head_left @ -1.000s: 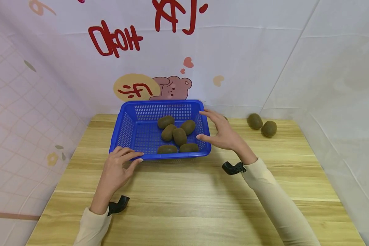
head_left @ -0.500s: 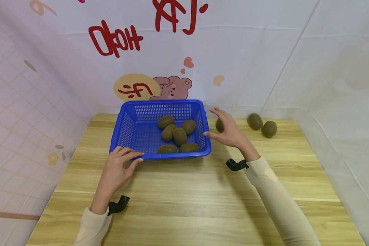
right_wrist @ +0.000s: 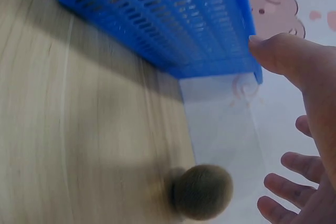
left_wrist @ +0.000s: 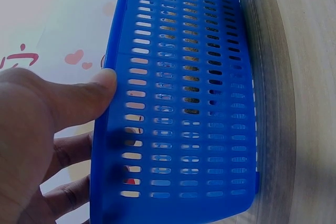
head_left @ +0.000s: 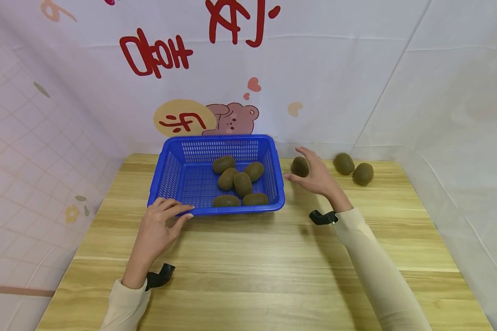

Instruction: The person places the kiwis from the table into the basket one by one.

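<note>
A blue plastic basket (head_left: 215, 210) with slotted walls stands at the back of the table, several brown kiwis (head_left: 242, 184) lying in its middle and right part. At its front left corner my left hand (head_left: 159, 227) grips the rim; the thumb (left_wrist: 100, 90) lies on the outer side in the left wrist view. My right hand (head_left: 316, 177) is right of the basket, thumb and fingers spread and nothing held. Just beyond it a single kiwi (head_left: 300, 167) rests on the table, apart from the fingers. The right wrist view shows this kiwi (right_wrist: 203, 192) below the hand.
Two more kiwis, a left one (head_left: 343, 163) and a right one (head_left: 362, 174), lie side by side at the back right of the wooden table (head_left: 248, 276). Behind the basket rises a white cloth backdrop (head_left: 335, 69) with red lettering and a bear print.
My right hand has moved from the basket's right rim rightward toward the single kiwi, which now shows almost whole. My left hand stays on the rim, and the basket has not moved.
</note>
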